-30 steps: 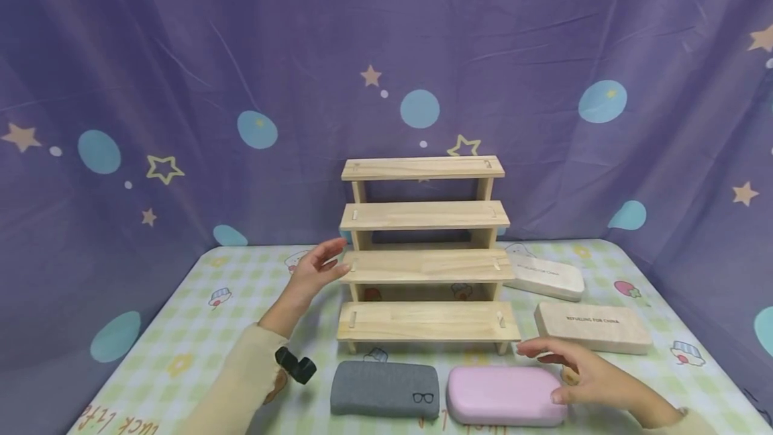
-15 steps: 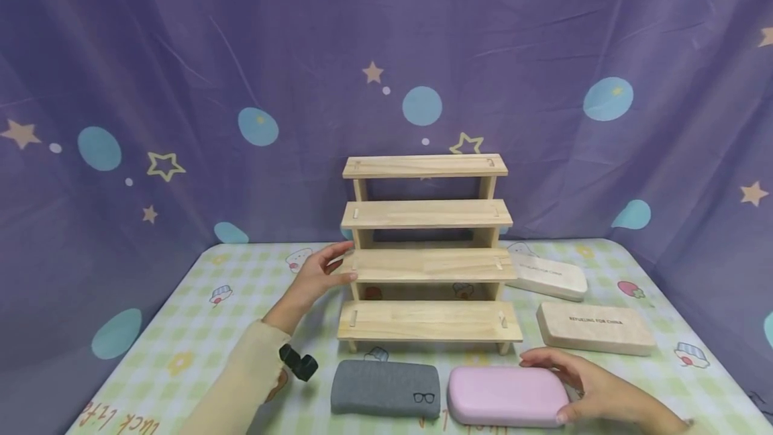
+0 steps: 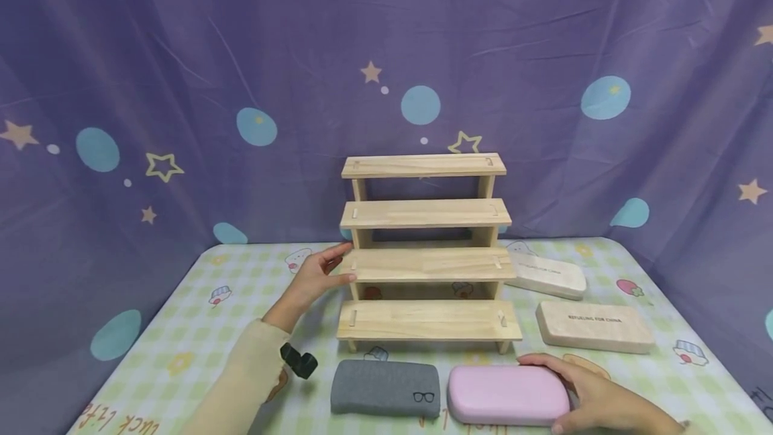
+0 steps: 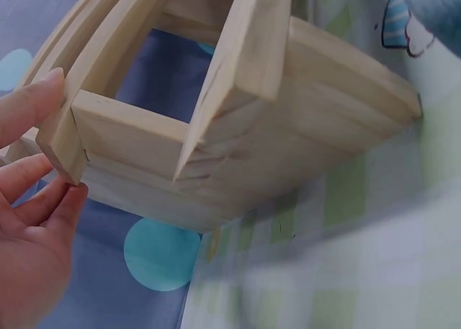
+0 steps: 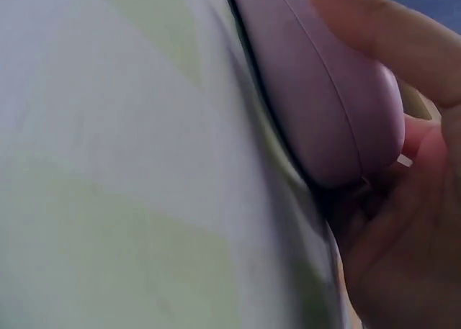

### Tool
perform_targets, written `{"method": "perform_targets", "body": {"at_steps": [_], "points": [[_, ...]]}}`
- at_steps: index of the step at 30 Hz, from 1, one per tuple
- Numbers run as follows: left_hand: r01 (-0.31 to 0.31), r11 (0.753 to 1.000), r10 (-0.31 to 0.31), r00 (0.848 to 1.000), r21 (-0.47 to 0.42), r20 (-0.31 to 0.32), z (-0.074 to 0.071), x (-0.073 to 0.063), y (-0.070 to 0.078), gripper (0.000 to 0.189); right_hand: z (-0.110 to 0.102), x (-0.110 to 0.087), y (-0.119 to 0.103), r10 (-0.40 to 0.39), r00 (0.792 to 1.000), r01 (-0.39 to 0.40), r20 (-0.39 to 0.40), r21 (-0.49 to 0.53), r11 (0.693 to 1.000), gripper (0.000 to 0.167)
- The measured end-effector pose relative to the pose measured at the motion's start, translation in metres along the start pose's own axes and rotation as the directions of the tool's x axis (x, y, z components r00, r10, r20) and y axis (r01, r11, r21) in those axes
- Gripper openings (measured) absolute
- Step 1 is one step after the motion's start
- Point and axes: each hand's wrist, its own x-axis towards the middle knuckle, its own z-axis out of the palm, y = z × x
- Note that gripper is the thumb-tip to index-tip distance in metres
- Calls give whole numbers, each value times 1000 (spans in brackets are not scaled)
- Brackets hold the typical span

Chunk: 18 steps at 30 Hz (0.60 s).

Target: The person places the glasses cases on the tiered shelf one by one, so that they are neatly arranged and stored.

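Observation:
My left hand holds the left end of a shelf on a four-tier wooden display stand. In the left wrist view its thumb and fingers pinch that board's end on the stand. On the right, my right hand is curled round the right end of a pink glasses case, which lies on the tablecloth. The right wrist view has the thumb against the side of the pink case; the other fingertips are partly hidden behind it. A grey glasses case with a glasses print lies to its left.
Two cream boxes lie right of the stand: a nearer box and a farther box, partly behind the stand. A checked tablecloth covers the table, and a purple curtain hangs behind.
The left hand has moved right onto the shelf end. My right hand has lowered and closed round the right end of the pink case. The cases and boxes stay in place.

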Motion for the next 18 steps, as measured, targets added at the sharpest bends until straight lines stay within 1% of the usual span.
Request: {"method": "perform_targets", "body": {"at_steps": [3, 4, 5, 6, 10, 13, 15, 16, 18], "points": [[11, 1000, -11, 1000, 13, 5, -1, 0, 0, 64, 1, 3, 2, -105, 993, 100, 55, 95, 990, 83], [15, 1000, -16, 1000, 15, 7, -1, 0, -1, 64, 2, 3, 3, -135, 988, 125, 71, 131, 983, 83], [20, 1000, -20, 1000, 19, 10, -1, 0, -1, 64, 2, 4, 4, -152, 984, 133, 92, 182, 974, 83], [23, 999, -23, 1000, 23, 15, -2, 0, -1, 65, 3, 5, 4, -170, 982, 150, 88, 195, 969, 83], [1, 999, -2, 1000, 43, 31, -5, 1, -2, 66, 3, 4, 4, -150, 986, 131, 73, 215, 968, 81], [-25, 999, 23, 999, 44, 42, -6, 2, -3, 67, 3, 4, 3, -107, 993, 94, 56, 197, 976, 80], [-33, 999, 31, 998, 40, 50, -7, 2, -4, 67, 4, 4, 1, -80, 996, 74, 32, 159, 985, 78], [-33, 999, 31, 998, 36, 54, -8, 2, -4, 68, 5, 4, 0, -60, 998, 58, 13, 127, 990, 78], [-29, 999, 27, 998, 28, 58, -8, 2, -5, 67, 6, 3, 0, -54, 998, 56, -32, 51, 997, 77]]}}
